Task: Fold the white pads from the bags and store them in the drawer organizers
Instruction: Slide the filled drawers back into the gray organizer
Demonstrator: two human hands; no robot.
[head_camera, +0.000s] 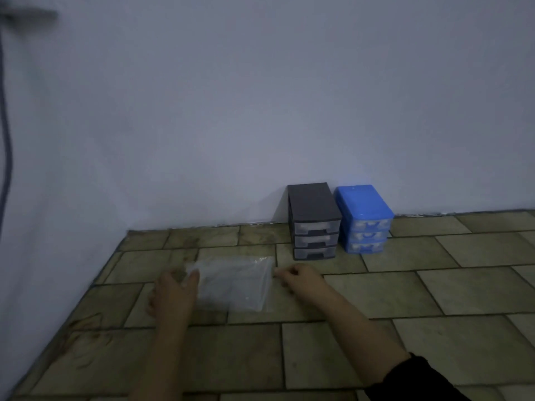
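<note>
Head camera, looking forward and down: a person reaches both bare forearms across a floor [434, 285] of pale olive rectangular tiles with dark joints, toward a clear, flat plastic bag [234, 282] lying on the tiles near the floor's far left corner, where two plain bluish-white walls [260, 96] meet. The bag holds something pale, though dim light and blur make it impossible to tell whether white pads are inside. The left hand [173, 293] rests on the bag's left edge, fingers extended and slightly apart, the thumb lying over the plastic. The right hand [298, 277] sits at the bag's right edge with fingers curled in and the tips pinched together at the plastic's upper right corner; whether the tips actually hold the film cannot be told. A black sleeve [417, 380] covers the right arm above the forearm at the picture's lower edge. Beyond the bag, against the far wall, stand two small three-drawer plastic organizers just beside each other: a dark grey cabinet with translucent drawers [314, 221] on the left and a bright blue cabinet with translucent drawers [364, 219] on the right. All six drawers appear pushed in, with pale contents faintly visible through their fronts. A dark cable [6, 146] hangs down the left wall at the picture's left edge.
</note>
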